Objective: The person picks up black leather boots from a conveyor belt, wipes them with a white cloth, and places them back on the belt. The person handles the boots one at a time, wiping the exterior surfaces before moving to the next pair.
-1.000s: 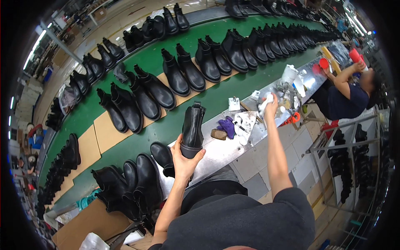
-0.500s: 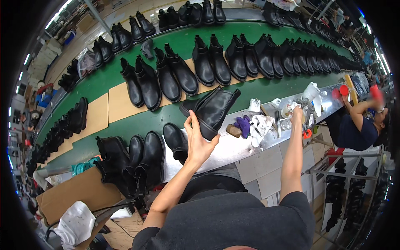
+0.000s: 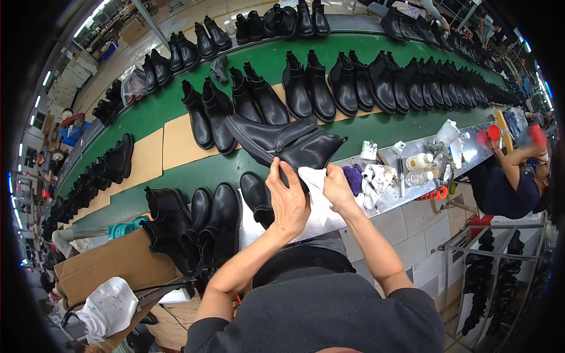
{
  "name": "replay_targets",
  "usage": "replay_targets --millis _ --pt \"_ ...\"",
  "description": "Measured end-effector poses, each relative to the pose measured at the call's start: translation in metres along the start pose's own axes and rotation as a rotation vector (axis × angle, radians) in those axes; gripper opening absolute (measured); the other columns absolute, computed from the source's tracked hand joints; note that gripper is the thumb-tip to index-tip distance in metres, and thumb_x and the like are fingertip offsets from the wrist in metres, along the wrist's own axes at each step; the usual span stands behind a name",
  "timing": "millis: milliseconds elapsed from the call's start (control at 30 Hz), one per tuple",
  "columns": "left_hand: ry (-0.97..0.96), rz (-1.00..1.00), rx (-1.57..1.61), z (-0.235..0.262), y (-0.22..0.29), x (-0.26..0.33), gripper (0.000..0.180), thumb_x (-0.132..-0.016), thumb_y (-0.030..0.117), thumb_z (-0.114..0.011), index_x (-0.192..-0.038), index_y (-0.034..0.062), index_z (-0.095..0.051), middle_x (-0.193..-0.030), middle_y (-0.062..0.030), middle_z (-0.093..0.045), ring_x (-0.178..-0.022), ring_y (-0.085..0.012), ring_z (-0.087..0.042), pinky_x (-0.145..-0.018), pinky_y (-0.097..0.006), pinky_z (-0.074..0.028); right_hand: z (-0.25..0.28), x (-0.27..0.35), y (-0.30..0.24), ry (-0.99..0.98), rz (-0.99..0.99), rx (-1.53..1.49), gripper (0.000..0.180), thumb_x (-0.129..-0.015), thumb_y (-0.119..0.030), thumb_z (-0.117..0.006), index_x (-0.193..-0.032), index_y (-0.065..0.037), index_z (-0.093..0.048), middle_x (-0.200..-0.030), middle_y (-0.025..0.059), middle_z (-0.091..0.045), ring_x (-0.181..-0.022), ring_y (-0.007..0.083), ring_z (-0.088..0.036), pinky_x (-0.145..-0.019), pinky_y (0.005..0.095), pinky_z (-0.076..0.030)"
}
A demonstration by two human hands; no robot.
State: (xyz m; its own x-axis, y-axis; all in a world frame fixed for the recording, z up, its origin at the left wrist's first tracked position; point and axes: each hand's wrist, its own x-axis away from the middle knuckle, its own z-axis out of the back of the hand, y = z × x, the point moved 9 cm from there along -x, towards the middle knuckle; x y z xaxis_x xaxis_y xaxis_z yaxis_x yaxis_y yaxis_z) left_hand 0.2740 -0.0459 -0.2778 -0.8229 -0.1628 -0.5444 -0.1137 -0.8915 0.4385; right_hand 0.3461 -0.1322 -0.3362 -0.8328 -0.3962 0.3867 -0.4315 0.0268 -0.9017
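1 long green table (image 3: 194,173) goes right across the view, with rows of shiny black boots (image 3: 315,88) standing on it. A silver bench (image 3: 250,229) runs along its near side. Flat brown cardboard (image 3: 147,160) lies under part of the front row. Off to the right is another person (image 3: 512,188) in a dark blue top, with red things by the hands. The held boot (image 3: 282,138) is in the air over the near part of the table, tipped over, with its toe up to the left and its open top to the right. The left hand (image 3: 288,203) grips this boot low down at the heel end. The right hand (image 3: 340,189) pinches a white cloth (image 3: 316,185), which hangs between the 2 hands, close to the heel. I cannot tell if the cloth touches the boot. Past the right hand, on the bench, lie a white rag (image 3: 378,178) with dark spots, 2 bottles (image 3: 421,160) side by side and, smallest, a purple rag (image 3: 353,178).
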Motion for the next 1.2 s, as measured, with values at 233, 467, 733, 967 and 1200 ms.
replay_targets --millis 233,467,733,967,1200 --pt "-0.115 0.157 0.123 0.007 -0.011 -0.024 0.116 -0.062 -0.004 -0.072 -0.147 -0.0056 0.006 -0.139 -0.0365 -0.016 -0.120 -0.0538 -0.034 -0.094 -0.048 -0.044 0.002 -0.005 -0.016 -0.114 0.224 -0.063 0.032 -0.084 -0.015 -0.068 -0.109 0.004 -0.061 -0.092 0.0051 -0.066 -0.081 0.0085 -0.060 -0.070 0.0228 -0.049" --pt "-0.060 -0.063 -0.186 -0.009 0.007 -0.007 0.109 -0.066 -0.001 -0.071 -0.147 -0.0080 0.001 -0.138 -0.0368 -0.020 -0.121 -0.0518 -0.033 -0.096 -0.047 -0.040 0.003 -0.004 -0.023 -0.019 0.236 -0.036 0.031 -0.084 -0.012 -0.068 -0.110 0.004 -0.061 -0.099 0.0064 -0.066 -0.082 0.0100 -0.061 -0.071 0.0245 -0.050" --pt "-0.109 0.350 0.549 0.005 -0.028 -0.027 0.112 -0.069 0.004 -0.072 -0.148 -0.0043 0.007 -0.131 -0.0267 -0.027 -0.126 -0.0382 -0.032 -0.106 -0.039 -0.031 0.009 0.008 -0.024 -0.023 0.309 -0.162 0.037 -0.079 -0.010 -0.075 -0.108 0.007 -0.059 -0.097 0.0075 -0.064 -0.080 0.0106 -0.061 -0.069 0.0232 -0.051" --pt "-0.175 0.488 0.725 -0.014 -0.037 -0.006 0.113 -0.071 0.007 -0.079 -0.149 -0.0053 0.003 -0.127 -0.0218 -0.038 -0.117 -0.0273 -0.046 -0.098 -0.033 -0.041 0.019 0.004 -0.032 -0.024 0.460 0.006 0.032 -0.075 -0.007 -0.079 -0.103 -0.001 -0.065 -0.088 0.0007 -0.061 -0.075 0.0054 -0.058 -0.061 0.0196 -0.047" --pt "-0.196 0.424 0.605 -0.011 -0.032 -0.004 0.119 -0.067 0.010 -0.081 -0.148 -0.0067 0.006 -0.131 -0.0246 -0.032 -0.121 -0.0331 -0.041 -0.103 -0.038 -0.036 0.015 0.013 -0.036 -0.041 0.408 -0.001 0.036 -0.073 -0.007 -0.081 -0.102 0.004 -0.063 -0.095 0.0023 -0.061 -0.083 0.0093 -0.062 -0.069 0.0218 -0.051"
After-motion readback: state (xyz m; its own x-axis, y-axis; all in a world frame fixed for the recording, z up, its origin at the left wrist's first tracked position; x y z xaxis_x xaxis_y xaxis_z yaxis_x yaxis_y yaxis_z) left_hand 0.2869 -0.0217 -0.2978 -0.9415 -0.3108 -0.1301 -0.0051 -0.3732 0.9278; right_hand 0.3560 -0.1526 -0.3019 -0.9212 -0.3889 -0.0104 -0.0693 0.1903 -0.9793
